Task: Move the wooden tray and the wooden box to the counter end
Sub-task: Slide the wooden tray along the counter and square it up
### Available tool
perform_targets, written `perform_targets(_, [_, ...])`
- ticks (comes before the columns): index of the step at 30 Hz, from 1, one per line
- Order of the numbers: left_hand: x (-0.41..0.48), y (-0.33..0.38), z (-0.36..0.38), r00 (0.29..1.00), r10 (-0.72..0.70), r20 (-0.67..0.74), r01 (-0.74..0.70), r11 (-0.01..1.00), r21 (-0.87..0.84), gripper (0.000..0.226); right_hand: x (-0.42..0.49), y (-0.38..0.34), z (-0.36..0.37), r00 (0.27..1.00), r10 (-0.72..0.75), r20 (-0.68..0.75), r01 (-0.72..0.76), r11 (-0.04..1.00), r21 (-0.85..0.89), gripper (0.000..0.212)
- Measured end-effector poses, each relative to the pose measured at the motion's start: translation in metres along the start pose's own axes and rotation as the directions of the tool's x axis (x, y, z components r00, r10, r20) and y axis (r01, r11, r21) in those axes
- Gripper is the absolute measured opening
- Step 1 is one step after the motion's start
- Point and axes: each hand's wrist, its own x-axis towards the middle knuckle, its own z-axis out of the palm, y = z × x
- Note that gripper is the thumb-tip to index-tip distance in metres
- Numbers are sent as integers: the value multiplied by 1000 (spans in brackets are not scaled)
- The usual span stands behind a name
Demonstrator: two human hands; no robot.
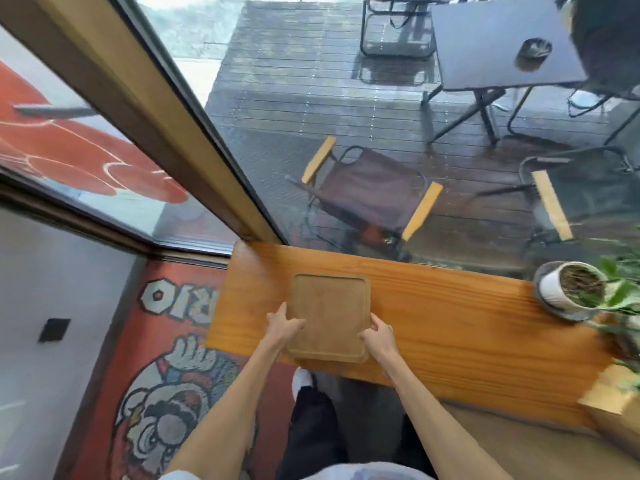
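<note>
Two hands grasp the square pale wooden tray (pixel 329 317): left hand (pixel 282 327) and right hand (pixel 379 337) pinch opposite edges, keeping it level. It lies near the left end of the orange-brown wooden counter (pixel 450 327), well apart from the white potted plant (pixel 571 285).

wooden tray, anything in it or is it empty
Empty. The wooden tray shows only bare wood inside its raised rim, lying flat on the counter, with the left hand and right hand gripping its sides.
</note>
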Motion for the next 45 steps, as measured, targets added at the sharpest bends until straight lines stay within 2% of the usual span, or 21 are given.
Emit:
perform_targets(7, [46,-10,-66,997,45,64,-50,995,87,84,32,-15,85,994,26,-105,-22,999,43,69])
perform_targets(11, [69,-7,-80,991,117,69,-121,991,58,80,47,-32,98,986,-40,-163,23,994,-103,73])
perform_targets(13, [69,-7,-84,976,213,37,-217,966,139,80,44,-40,104,980,-120,-161,76,964,-256,76])
perform_targets(14, [75,-10,-87,956,292,28,-290,928,233,84,48,-40,111,962,-209,-176,130,916,-379,83])
perform_targets(15, [81,-15,-89,923,381,50,-370,845,386,90,48,-39,118,937,-304,-173,172,831,-529,92])
perform_targets(17, [81,-41,-84,831,535,153,-476,541,693,99,44,-18,121,893,-443,-74,237,606,-759,106])
perform_targets(18, [88,-56,-81,786,589,187,-491,412,768,100,48,-5,123,880,-475,-24,256,515,-818,111])
perform_targets(19, [95,-70,-79,751,630,199,-498,342,797,97,52,7,124,865,-502,4,267,454,-850,113])
perform_targets(21, [109,-87,-78,720,665,200,-498,294,816,90,62,23,122,813,-583,10,298,401,-866,108])
perform_targets(24, [117,-96,-75,673,713,198,-484,221,847,83,72,33,120,753,-657,-13,339,405,-849,97])
perform_targets(31, [130,-116,-65,492,867,76,-535,232,813,77,83,54,126,634,-767,-96,357,400,-844,87])
perform_targets(38, [126,-110,-64,519,854,41,-464,241,852,76,82,50,129,595,-789,-153,277,379,-883,83])
perform_targets(45, [125,-109,-66,560,827,52,-445,248,860,76,80,53,132,613,-769,-181,241,400,-884,81])
